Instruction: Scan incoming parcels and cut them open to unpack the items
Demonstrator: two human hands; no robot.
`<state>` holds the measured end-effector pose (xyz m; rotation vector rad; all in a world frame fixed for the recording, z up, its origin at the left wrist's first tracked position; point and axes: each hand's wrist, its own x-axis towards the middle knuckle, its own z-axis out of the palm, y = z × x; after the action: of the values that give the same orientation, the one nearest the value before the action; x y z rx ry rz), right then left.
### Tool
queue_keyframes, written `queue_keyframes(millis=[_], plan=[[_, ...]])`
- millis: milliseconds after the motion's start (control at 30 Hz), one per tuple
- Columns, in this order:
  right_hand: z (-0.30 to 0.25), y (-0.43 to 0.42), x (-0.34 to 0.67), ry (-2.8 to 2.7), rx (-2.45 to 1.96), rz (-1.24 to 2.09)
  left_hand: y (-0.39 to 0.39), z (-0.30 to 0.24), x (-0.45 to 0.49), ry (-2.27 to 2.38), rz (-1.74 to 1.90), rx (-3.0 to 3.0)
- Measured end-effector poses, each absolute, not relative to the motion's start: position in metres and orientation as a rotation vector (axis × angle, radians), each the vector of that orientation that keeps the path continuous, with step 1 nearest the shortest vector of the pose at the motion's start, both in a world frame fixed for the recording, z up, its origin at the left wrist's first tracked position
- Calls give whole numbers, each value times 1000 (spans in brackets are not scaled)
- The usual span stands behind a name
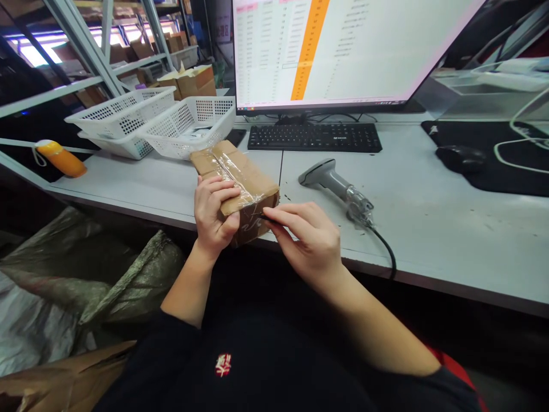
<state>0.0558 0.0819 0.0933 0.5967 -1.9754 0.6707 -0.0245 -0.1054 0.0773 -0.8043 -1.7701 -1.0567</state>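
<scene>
Taped parcel (244, 171) held at the desk's (429, 217) near edge.
A monitor (364, 51) and keyboard (315, 137) stand far, white baskets (189, 123) far left, and a scanner (337, 186) lies just right of the parcel. The left hand (214, 214) clamps the parcel's near end; the right hand (309, 243), close beside it, pinches a thin dark tool (266, 218) against it.

Warehouse packing and dispatch station, grey metal storage racks (92, 54) stacked with brown cardboard boxes (195, 80), white perforated plastic baskets (189, 123), grey handheld barcode scanner (337, 189) on a pale worktable (450, 223), wide monitor showing a spreadsheet (343, 48), black keyboard (315, 137)
</scene>
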Motion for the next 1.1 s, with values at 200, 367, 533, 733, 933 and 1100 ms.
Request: queue_keyframes(millis=[200,367,533,733,933,1100], plan=[[85,80,49,-1857,639,640,-105,79,-24,-1786,-1040,-791],[90,73,44,-1793,631,406,-105,78,-25,-1801,-1012,-768],[92,66,42,-1794,586,324,-105,78,-22,-1797,-1031,-760],[91,68,40,-1809,563,318,-104,78,-22,-1770,-1035,-785],[87,98,30,-1857,342,304,-97,77,-26,-1735,-978,-758],[88,104,31,-1757,320,272,-93,79,-27,-1701,-1009,-775]])
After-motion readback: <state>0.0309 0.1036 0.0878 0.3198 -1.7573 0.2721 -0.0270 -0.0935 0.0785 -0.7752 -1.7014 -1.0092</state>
